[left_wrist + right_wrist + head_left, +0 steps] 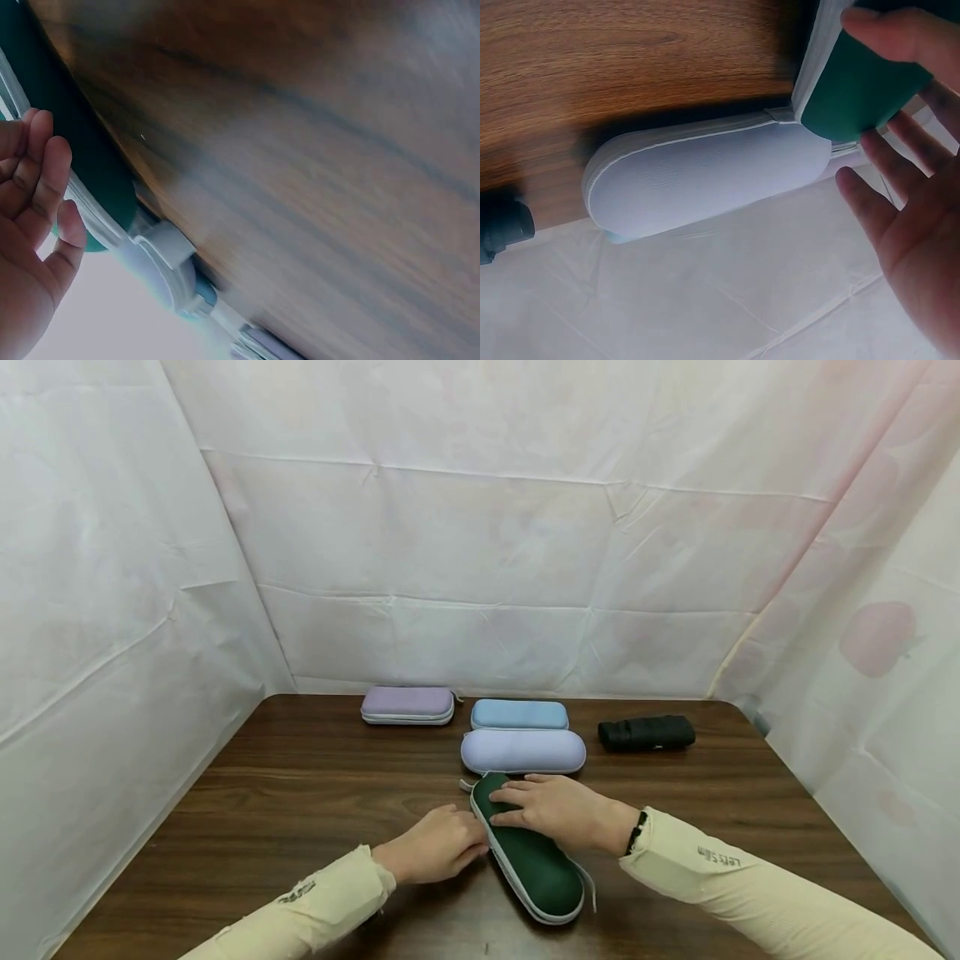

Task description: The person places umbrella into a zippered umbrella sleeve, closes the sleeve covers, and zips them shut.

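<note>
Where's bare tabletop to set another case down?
Free: the table left of the left hand, and right, between the black case and the right sleeve. Crowded: back centre, around the lilac case and green case.

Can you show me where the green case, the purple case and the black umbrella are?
green case [534,860], head view, on the middle of its lid
purple case [407,702], head view, on the middle of its top
black umbrella [647,732], head view, on the middle of its folded body
</note>
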Action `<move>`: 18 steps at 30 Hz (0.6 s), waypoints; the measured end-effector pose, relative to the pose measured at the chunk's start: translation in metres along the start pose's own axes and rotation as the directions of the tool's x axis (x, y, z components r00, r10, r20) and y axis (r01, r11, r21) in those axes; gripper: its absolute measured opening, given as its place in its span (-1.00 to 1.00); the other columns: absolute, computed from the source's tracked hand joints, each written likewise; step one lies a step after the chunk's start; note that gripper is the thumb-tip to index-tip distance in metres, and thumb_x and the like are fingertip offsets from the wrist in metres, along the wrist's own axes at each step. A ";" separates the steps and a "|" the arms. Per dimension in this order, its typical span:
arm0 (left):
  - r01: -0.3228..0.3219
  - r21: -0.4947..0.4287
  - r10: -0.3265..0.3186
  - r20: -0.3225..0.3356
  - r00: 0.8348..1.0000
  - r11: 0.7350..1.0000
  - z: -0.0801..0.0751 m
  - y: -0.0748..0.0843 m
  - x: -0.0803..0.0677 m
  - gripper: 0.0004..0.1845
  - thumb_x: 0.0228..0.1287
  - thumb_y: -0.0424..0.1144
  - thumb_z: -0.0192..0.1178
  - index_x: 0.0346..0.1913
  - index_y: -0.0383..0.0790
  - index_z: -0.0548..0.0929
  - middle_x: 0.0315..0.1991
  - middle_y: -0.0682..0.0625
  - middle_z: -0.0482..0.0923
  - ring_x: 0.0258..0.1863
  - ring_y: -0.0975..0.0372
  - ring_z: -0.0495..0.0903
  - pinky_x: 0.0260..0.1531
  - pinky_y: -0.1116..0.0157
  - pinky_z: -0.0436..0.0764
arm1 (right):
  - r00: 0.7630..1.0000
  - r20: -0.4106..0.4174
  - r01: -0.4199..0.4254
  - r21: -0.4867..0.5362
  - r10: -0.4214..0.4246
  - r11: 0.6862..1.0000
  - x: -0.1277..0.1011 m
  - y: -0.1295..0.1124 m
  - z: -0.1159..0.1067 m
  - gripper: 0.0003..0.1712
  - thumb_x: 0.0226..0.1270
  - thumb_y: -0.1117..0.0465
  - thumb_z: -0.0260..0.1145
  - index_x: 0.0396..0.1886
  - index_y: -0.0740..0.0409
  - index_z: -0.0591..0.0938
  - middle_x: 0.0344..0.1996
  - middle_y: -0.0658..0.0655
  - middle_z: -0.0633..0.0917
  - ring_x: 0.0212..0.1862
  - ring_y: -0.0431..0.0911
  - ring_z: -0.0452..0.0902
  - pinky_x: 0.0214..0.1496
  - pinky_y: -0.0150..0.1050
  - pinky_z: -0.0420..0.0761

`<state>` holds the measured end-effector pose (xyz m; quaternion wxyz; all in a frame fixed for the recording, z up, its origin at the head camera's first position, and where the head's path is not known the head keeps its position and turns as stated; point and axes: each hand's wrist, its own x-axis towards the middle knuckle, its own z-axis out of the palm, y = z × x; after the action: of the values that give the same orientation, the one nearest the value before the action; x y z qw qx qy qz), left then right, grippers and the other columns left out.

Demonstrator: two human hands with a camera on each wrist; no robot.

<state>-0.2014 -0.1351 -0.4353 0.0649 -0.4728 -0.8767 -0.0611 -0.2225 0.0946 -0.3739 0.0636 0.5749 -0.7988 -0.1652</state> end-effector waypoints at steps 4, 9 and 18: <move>-0.051 -0.009 0.051 -0.004 0.999 0.999 0.000 0.007 0.001 -0.91 0.36 -0.20 0.16 -0.30 0.01 0.64 -0.32 0.21 0.58 -0.25 0.40 0.53 -0.25 0.30 0.48 | 1.000 -0.006 -0.011 -0.005 0.011 1.000 0.001 -0.001 0.000 -0.13 -0.09 0.30 0.57 0.30 -0.14 0.47 0.29 0.05 0.38 0.31 -0.08 0.29 0.29 -0.20 0.30; -0.088 0.026 0.089 -0.009 0.996 0.996 -0.001 0.012 0.000 -0.93 0.35 -0.19 0.17 -0.29 0.03 0.63 -0.32 0.23 0.58 -0.27 0.42 0.52 -0.37 0.43 0.34 | 1.000 -0.019 -0.013 -0.017 0.012 1.000 0.001 -0.001 0.000 -0.14 -0.09 0.25 0.59 0.29 -0.14 0.48 0.27 0.05 0.39 0.29 -0.09 0.31 0.27 -0.20 0.32; -0.093 0.037 0.093 0.004 0.996 0.995 -0.001 0.011 -0.002 -0.92 0.35 -0.18 0.17 -0.31 0.03 0.64 -0.35 0.24 0.58 -0.30 0.43 0.52 -0.38 0.45 0.33 | 0.993 -0.057 0.102 -0.006 -0.102 0.995 0.008 0.003 0.004 -0.34 0.09 0.28 0.46 0.25 -0.06 0.53 0.25 -0.05 0.47 0.34 -0.10 0.26 0.31 -0.18 0.26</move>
<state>-0.1911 -0.1312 -0.4339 0.0751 -0.5119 -0.8547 -0.0413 -0.2295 0.0887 -0.3775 0.0788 0.6193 -0.7661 -0.1527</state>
